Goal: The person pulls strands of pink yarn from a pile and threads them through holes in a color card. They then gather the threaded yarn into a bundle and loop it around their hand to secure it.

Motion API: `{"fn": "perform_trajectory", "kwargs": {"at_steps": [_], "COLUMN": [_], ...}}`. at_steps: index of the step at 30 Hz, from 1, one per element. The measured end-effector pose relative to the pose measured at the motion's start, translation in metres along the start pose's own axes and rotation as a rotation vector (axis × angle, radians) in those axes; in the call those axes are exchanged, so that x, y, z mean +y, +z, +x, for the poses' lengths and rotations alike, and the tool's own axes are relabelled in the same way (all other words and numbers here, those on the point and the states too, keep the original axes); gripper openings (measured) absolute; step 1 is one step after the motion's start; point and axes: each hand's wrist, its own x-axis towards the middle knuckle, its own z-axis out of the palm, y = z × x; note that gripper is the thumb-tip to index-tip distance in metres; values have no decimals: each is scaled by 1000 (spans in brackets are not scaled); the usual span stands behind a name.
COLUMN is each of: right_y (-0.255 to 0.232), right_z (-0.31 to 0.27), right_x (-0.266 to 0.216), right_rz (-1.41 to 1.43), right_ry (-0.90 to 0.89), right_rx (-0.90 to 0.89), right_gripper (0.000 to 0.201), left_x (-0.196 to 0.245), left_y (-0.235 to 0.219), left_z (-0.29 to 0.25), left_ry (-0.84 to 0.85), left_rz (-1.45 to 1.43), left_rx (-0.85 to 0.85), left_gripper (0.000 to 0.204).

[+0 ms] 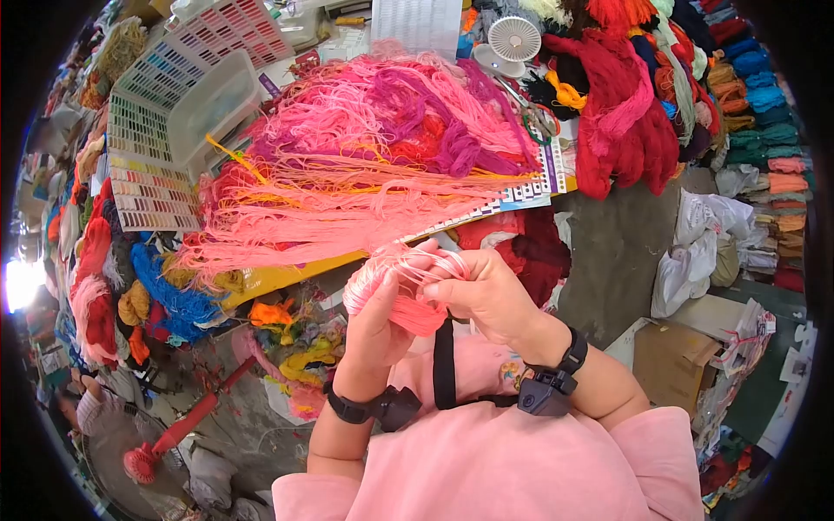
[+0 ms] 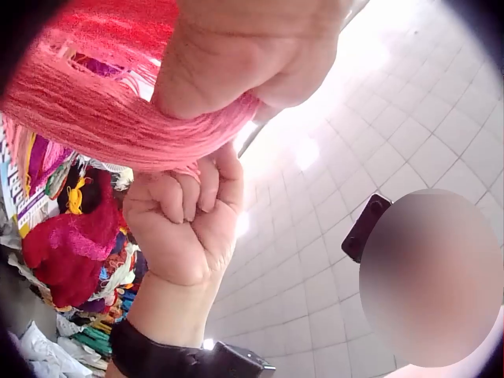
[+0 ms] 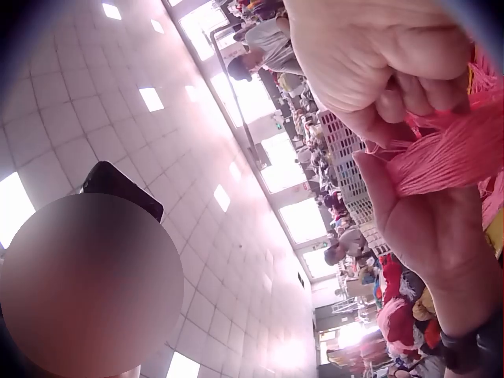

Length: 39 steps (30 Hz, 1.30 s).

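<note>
A skein of pink thread is held up in front of the person's chest between both hands. The left hand grips the bundle, its thumb lying along the near side. On the other side, the right hand pinches looped strands at the skein's upper end with curled fingers. In the left wrist view the right hand shows its fingers folded in against the thread. From the right wrist, the left hand appears under the bundle, thumb raised beside it.
Loose pink, magenta and yellow thread covers the table ahead. Around it are colour charts, a clear plastic tub, scissors, a small white fan and red skeins. A red fan stands at lower left.
</note>
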Motion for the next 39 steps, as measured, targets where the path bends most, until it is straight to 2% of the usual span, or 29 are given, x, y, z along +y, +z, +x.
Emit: {"fn": "perform_trajectory", "kwargs": {"at_steps": [7, 10, 12, 13, 15, 16, 18, 19, 20, 21, 22, 24, 26, 27, 28, 29, 30, 31, 32, 33, 34, 35, 36, 37, 38, 39], "right_y": [-7, -14, -18, -21, -31, -35, -48, -57, -68, -74, -78, -83, -97, -105, -114, -124, -141, -168, -201, -233, -266, -297, -329, -374, -406, -413], "right_z": [-2, 0, 1, 2, 3, 1, -6, -6, -6, -7, -11, -19, -20, -19, -17, -16, -14, -9, -1, 5, 11, 18, 24, 26, 29, 34], "right_x": [-3, -7, -9, -9, -9, -13, -27, -29, -29, -32, -38, -61, -76, -85, -93, -102, -110, -116, -122, -129, -135, -140, -144, -151, -154, -158], "right_rz": [-22, 66, 55, 56, 159, 160, 451, 454, 439, 425, 426, -867, -853, -741, -619, -153, 315, 505, 701, 809, 909, 814, 711, 702, 692, 636], "right_ry": [-89, -125, -124, -125, -53, -52, 244, 250, 341, 433, 440, 12, 17, -117, -248, -222, -179, -221, -265, -295, -325, -368, -406, -443, -476, -447], "right_rx": [72, 41, 84, 85, 31, 32, -124, -116, -192, -270, -271, -22, -63, -153, -246, -215, -172, -227, -271, -208, -140, 14, 169, 181, 191, 316], "right_gripper": [11, 12, 11, 11, 5, 5, 5, 5, 6, 8, 8, 9, 13, 12, 11, 10, 9, 8, 8, 9, 10, 11, 11, 11, 12, 13], "left_x": [-13, -17, -18, -19, -22, -23, -23, -18, -17, -15, -13, -8, 2, 4, 8, 13, 20, 26, 33, 41, 50, 56, 64, 60, 56, 72], "left_y": [0, 1, 11, 8, -3, -2, 3, 9, 13, 15, 18, 18, 10, 3, -15, -41, -73, -100, -138, -195, -218, -237, -263, -232, -198, -265], "left_z": [12, 18, 22, 24, 26, 27, 31, 33, 39, 47, 55, 66, 74, 79, 81, 80, 77, 71, 57, 34, 18, 4, -13, 5, 25, -8], "left_ry": [57, 44, 47, 46, -45, -47, 26, -19, -24, -188, -349, -393, -538, -401, -338, -257, -115, 19, 75, 159, 212, 264, 307, 377, 342, 368], "left_rz": [204, 249, 143, 144, 108, 108, -128, -40, -47, 339, 727, 728, 330, 438, 61, -313, -605, -657, -710, -486, -504, -523, -604, -368, -101, -69], "left_rx": [55, 21, 144, 143, 120, 120, -108, -136, -130, -140, -147, -75, 35, 34, 141, 243, 235, 272, 338, 475, 597, 719, 662, 996, 1357, 1263], "left_gripper": [27, 36, 26, 26, 13, 13, 12, 15, 15, 15, 15, 14, 11, 8, 7, 7, 14, 19, 21, 19, 19, 18, 17, 18, 19, 21]}}
